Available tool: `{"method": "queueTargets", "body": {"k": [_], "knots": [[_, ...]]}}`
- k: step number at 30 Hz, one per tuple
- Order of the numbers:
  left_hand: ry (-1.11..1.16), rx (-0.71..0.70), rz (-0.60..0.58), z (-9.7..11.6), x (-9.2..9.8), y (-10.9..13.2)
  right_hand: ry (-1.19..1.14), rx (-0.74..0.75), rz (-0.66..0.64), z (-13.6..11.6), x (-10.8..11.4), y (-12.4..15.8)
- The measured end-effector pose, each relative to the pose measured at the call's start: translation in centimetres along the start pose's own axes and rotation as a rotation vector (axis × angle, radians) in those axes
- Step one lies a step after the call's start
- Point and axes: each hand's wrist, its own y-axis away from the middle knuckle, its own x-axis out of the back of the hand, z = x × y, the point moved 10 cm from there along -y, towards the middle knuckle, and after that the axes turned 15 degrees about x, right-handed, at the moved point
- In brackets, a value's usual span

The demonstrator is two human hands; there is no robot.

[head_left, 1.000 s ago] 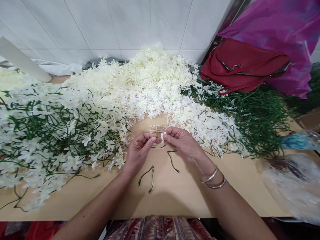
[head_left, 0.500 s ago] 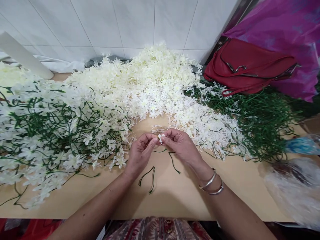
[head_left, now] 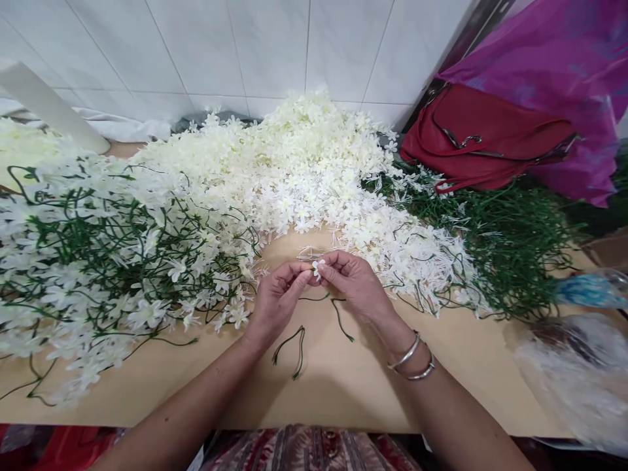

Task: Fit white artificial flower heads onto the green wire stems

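Note:
My left hand and my right hand meet over the middle of the table, both closed in a pinch. Between their fingertips is one small white artificial flower, its petals partly covered by my right thumb. My left thumb and forefinger pinch at the flower's left edge; whatever else they grip there is hidden. Under the hands a thin green stem lies on the table, and a bent pair of green stems lies nearer to me.
Loose white blossoms are heaped against the tiled wall. Stemmed flowers lie at left, green stems at right. Around them are a red handbag, a purple bag, a clear plastic bag and a white roll.
The white flower has turned slightly between my fingertips. Both hands stay in nearly the same place, and the view has shifted a little.

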Motion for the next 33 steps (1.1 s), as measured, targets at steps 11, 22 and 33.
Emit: {"method": "queueTargets", "body": {"k": [11, 22, 33], "knots": [[-0.141, -0.016, 0.013, -0.5, 0.3, 0.1, 0.089, 0.018, -0.032, 0.1, -0.2, 0.1], [-0.07, -0.037, 0.021, 0.2, -0.2, 0.1, -0.07, 0.005, -0.109, -0.4, -0.2, -0.4], [-0.143, 0.005, 0.035, -0.8, 0.2, 0.2, 0.072, 0.054, -0.139, -0.8, -0.1, -0.2]]}}
